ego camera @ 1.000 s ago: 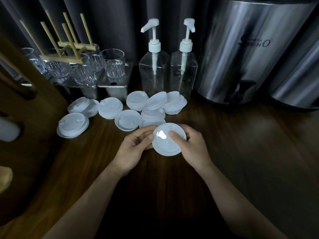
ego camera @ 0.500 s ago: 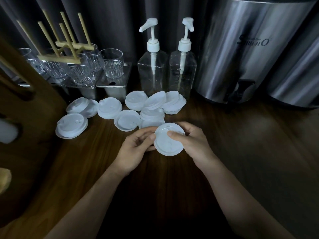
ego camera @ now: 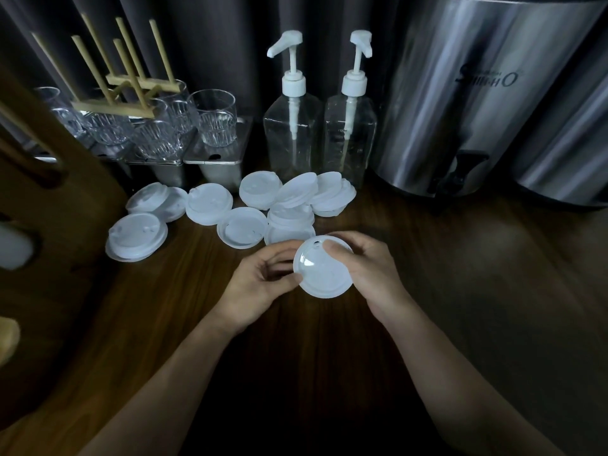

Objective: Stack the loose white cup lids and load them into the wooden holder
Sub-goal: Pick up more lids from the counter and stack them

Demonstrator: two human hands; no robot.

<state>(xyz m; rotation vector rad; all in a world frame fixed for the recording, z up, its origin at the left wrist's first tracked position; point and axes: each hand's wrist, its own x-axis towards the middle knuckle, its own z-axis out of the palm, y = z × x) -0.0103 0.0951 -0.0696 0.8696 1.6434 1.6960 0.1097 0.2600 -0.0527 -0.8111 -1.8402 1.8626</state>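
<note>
Starting at your nine o'clock, the wooden holder (ego camera: 65, 209) stands well apart from the lid you are working. Any stack you build faces a long carry across the counter (ego camera: 460, 291), and a loose grip could let it fan apart on the way. From ten to twelve o'clock the loose white lids (ego camera: 210, 209) lie scattered, several overlapping, and one looks rim-up. Nesting a flipped lid would likely leave the stack crooked.

Dead centre, just in front of that pile, your left hand (ego camera: 260, 284) pinches the left rim of the held lid (ego camera: 324, 273), with fingers curled behind it. Your right hand (ego camera: 371, 271) grasps its right side, thumb pressed on top near the far edge. Squeeze hard and the thin plastic may buckle or pop free.

At one o'clock the pump bottles (ego camera: 292, 139) stand just behind the pile, so a hasty reach could tip them.
</note>
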